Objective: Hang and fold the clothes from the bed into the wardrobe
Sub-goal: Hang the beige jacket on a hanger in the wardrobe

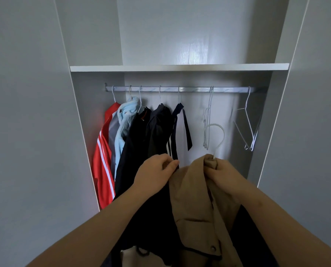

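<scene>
While both hands are raised in front of the open wardrobe (79, 151), a tan jacket (199, 209) is held below the metal rail (180, 89). Counts: five garments hang at the left part of the rail, each on its own wire hook. From the left they are a red jacket with white stripes (103, 166), a light blue fleece item (125, 122), a black garment with an orange tab (135, 143), a dark grey-black garment (158, 128) and a white top with navy trim (181, 135). To the right, empty white hangers: one thin bundle (208, 122), number in it not resolvable, and another cluster near the right end (247, 130), blurred, count also unclear. One shelf (180, 67) sits above the rail.

Tan jacket: long axis near vertical, collar end up, body trailing down toward the bottom edge; one snap button visible low on it. A white hanger hook (218, 135) rises from its collar, curving up and open toward the left, not on the rail.

Right hand (221, 170): fingers closed around the collar and the base of the hook. Left hand (156, 170): thumb and fingertips pinched together at the jacket's upper left edge, just beside the white top; whether fabric is between them cannot be told.
</scene>
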Available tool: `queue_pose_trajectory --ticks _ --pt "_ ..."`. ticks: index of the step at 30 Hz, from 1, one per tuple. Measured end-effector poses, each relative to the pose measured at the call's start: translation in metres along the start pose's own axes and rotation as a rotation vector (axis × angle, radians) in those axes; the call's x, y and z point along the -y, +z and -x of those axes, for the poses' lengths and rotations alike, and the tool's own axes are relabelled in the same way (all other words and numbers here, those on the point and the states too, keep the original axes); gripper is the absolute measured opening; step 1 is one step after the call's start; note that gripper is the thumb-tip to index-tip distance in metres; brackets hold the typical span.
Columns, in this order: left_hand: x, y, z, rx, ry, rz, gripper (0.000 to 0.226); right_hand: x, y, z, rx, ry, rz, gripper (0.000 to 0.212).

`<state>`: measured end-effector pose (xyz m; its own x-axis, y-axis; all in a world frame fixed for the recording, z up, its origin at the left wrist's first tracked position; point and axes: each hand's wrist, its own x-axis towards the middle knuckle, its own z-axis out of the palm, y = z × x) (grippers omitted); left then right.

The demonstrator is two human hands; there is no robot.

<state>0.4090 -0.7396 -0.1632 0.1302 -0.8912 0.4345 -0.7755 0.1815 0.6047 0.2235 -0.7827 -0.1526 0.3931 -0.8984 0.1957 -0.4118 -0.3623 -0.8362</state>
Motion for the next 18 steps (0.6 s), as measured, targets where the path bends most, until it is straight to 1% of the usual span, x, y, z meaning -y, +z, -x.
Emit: queue_pose_trajectory --ticks 3,7,10,12,15,18 --pt "0.003 -0.001 -0.002 -0.05 -0.023 0.043 0.018 -0.008 -0.011 0.005 -0.014 0.048 -0.029 0.023" --pt "0.008 0.003 -0.008 -0.07 -0.123 0.06 0.014 -0.012 -0.023 0.011 -0.041 0.052 -0.043 0.027" --pt "0.008 0.004 -0.014 -0.068 -0.213 0.059 0.013 -0.016 -0.03 0.01 -0.101 0.141 -0.097 0.019" --pt "0.007 0.005 -0.018 -0.059 -0.235 0.075 0.014 -0.018 -0.035 0.009 -0.121 0.216 -0.174 0.017" --pt "0.006 0.008 -0.023 -0.054 -0.25 0.09 0.011 -0.019 -0.042 0.008 -0.112 0.266 -0.257 0.023" --pt "0.005 0.013 -0.03 -0.046 -0.27 0.087 0.012 -0.021 -0.049 0.005 -0.07 0.315 -0.242 0.021"
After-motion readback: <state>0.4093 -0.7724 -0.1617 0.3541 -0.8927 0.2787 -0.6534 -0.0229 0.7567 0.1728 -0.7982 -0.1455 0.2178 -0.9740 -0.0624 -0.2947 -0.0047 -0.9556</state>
